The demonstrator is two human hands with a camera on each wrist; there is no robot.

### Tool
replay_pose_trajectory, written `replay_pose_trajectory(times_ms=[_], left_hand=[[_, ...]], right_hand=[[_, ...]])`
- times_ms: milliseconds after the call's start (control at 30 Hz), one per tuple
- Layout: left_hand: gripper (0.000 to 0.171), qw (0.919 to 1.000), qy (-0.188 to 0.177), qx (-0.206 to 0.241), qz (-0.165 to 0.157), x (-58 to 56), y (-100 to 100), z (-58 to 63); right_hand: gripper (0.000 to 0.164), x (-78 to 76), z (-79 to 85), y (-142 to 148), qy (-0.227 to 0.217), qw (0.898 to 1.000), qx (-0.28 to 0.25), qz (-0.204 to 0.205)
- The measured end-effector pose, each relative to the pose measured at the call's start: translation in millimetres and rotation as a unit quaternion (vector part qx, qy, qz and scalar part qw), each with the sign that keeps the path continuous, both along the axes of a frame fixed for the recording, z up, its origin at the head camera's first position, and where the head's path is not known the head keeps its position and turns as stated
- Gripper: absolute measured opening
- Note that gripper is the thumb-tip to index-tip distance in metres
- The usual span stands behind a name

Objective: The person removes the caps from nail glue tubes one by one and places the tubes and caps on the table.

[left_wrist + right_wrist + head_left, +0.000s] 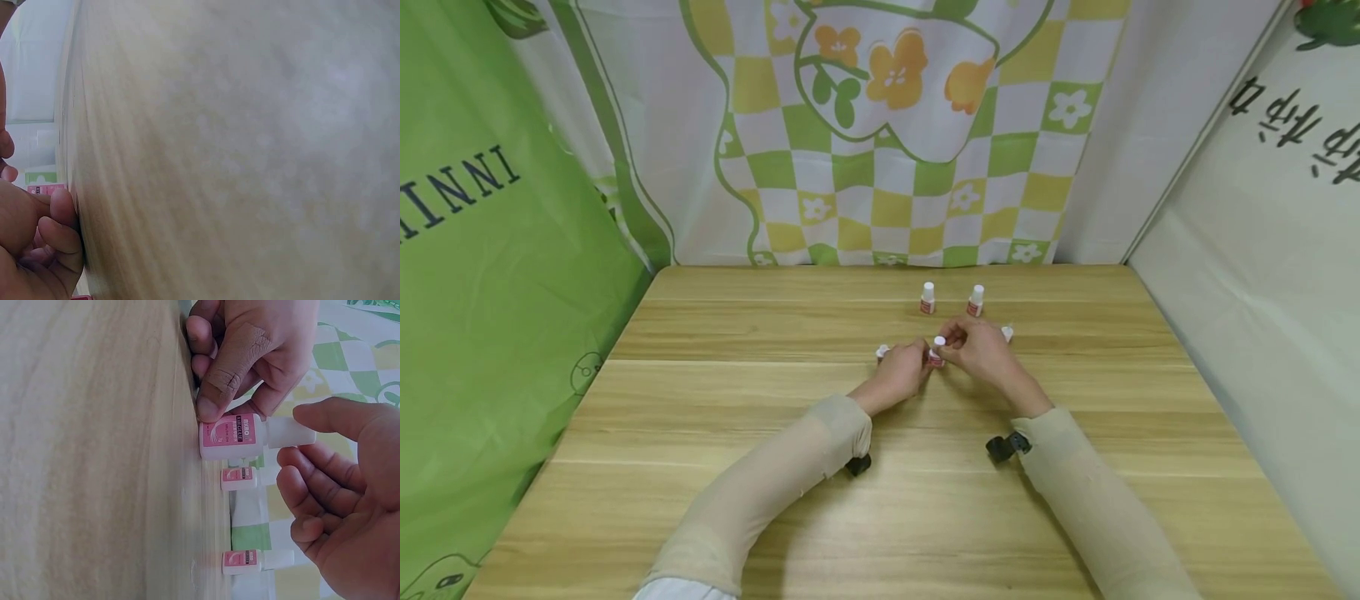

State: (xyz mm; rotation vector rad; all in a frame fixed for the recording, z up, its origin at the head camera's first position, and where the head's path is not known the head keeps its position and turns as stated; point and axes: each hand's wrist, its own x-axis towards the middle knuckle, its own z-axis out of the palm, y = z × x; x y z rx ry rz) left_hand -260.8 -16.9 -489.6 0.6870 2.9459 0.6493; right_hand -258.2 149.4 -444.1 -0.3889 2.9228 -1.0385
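Pink-labelled glue bottle (232,440), contents hidden: left grip (901,372) holding it, right grip (985,354) pinching white cap (289,432).

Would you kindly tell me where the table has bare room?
Free table: between the left sleeve and left edge, between the right sleeve and right edge, and between the sleeves. Crowded: around the held bottle, left hand and right hand, with two standing bottles beyond.

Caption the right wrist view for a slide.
Left hand holds a pink-labelled bottle near its base while right hand pinches its white cap; two similar bottles stand behind.
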Motion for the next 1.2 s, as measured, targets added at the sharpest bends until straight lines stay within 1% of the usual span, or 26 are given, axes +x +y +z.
replay_pose_trajectory(times_ms=[200,400,533,667,867,1200], left_hand=[[0.018,1.0000,0.003,0.000,0.000,-0.3,0.7,0.1],[0.017,1.0000,-0.003,-0.005,0.002,-0.4,0.9,-0.2],[0.018,1.0000,-0.005,-0.004,0.002,-0.1,0.9,0.1],[0.018,1.0000,0.000,-0.005,0.002,0.3,0.9,0.4],[0.017,0.9999,0.008,-0.011,0.005,0.7,1.1,-0.2],[0.019,0.9999,0.012,-0.004,0.003,-0.9,0.7,-0.9]], right_hand=[[0.023,0.7,1.1,-0.3,-0.001,1.000,0.006,0.002],[0.023,0.5,0.4,0.6,0.014,1.000,0.006,-0.004],[0.022,0.7,1.7,0.2,0.008,1.000,0.008,-0.003],[0.022,0.8,2.1,-0.1,0.001,1.000,0.007,0.001],[0.024,1.1,1.4,-0.1,0.011,1.000,0.005,-0.006],[0.024,1.3,2.5,-1.2,0.005,1.000,0.012,0.002]])
